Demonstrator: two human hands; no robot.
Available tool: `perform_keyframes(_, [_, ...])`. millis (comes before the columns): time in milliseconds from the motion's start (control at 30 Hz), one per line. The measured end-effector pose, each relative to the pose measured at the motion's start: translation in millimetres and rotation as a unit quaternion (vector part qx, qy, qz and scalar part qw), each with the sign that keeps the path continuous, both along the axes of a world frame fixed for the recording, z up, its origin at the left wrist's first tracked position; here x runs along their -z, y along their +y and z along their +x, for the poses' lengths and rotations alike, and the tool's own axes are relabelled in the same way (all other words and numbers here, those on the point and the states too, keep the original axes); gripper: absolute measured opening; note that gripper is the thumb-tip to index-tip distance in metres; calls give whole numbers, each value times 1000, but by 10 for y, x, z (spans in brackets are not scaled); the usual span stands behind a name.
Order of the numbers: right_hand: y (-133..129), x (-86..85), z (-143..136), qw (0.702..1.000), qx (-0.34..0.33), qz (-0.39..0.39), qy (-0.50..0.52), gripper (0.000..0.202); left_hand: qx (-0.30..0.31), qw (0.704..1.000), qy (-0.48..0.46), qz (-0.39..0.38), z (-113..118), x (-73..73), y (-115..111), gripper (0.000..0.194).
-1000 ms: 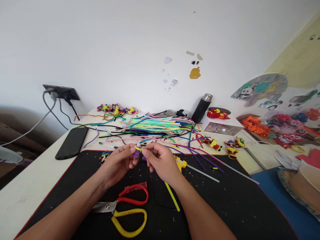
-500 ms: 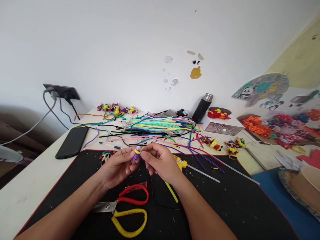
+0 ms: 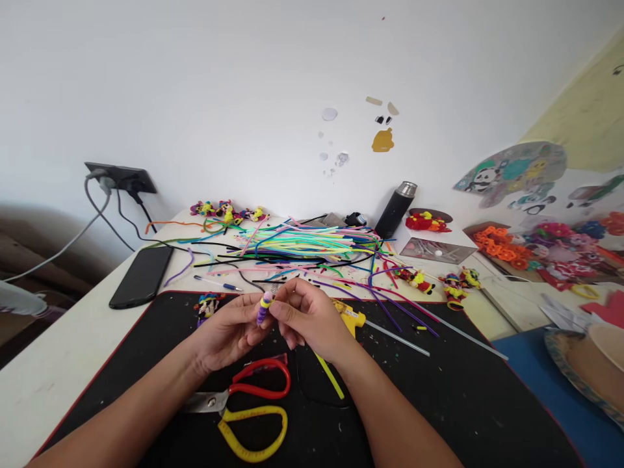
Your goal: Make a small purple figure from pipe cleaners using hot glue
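Between my hands is a small coiled pipe-cleaner piece (image 3: 263, 309), purple with a yellow band and a pink end. My left hand (image 3: 227, 331) pinches it between thumb and fingers. My right hand (image 3: 309, 316) is closed at its right side, thumb and fingertips against it; part of the piece is hidden there. Below my hands lie scissors (image 3: 258, 383) with one red and one yellow handle. A yellow glue gun (image 3: 351, 317) is partly behind my right hand, a clear glue stick (image 3: 397, 339) sticking out of it. A yellow strip (image 3: 331, 377) lies under my right wrist.
A heap of colourful pipe cleaners (image 3: 302, 242) spreads along the wall. A phone (image 3: 141, 276) and a pen (image 3: 217, 283) lie at left. A black flask (image 3: 396, 211) stands near a white box (image 3: 439, 247). Small figures (image 3: 453, 290) sit at right, another (image 3: 208, 307) behind my left hand.
The coiled piece and both hands have shifted slightly left and down, and the piece is tilted a little differently. The pen and the small figure behind my left hand show more.
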State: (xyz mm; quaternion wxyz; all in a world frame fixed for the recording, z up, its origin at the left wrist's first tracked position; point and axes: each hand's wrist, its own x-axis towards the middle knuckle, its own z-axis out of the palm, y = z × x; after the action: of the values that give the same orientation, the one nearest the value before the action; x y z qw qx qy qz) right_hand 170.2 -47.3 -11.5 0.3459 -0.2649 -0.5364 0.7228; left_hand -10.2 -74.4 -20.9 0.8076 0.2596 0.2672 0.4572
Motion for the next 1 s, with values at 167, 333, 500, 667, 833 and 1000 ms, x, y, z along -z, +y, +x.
perform_keyframes(167, [-9,-15,-1,1000,-5,-3,8,36,20,1000,-9,0,-4,0,-5,23])
perform_keyframes(333, [-18,-27,8,1000,-18,19,2,37,19,1000,-11,1,3,12,-4,27])
perform_keyframes(500, [-15,-25,-6,1000,-7,28,-3,38,22,1000,10,-12,-8,36,10,31])
perform_keyframes(667, [0,-30,-9,999,29,38,-10,41,-24,998,52,-3,25,43,21,34])
perform_keyframes(833, [22,-26,5,997,54,48,-15,40,-73,993,90,24,71,48,36,33])
perform_keyframes(1000, [41,0,2,996,69,44,-28,41,-69,991,106,43,54,52,48,33])
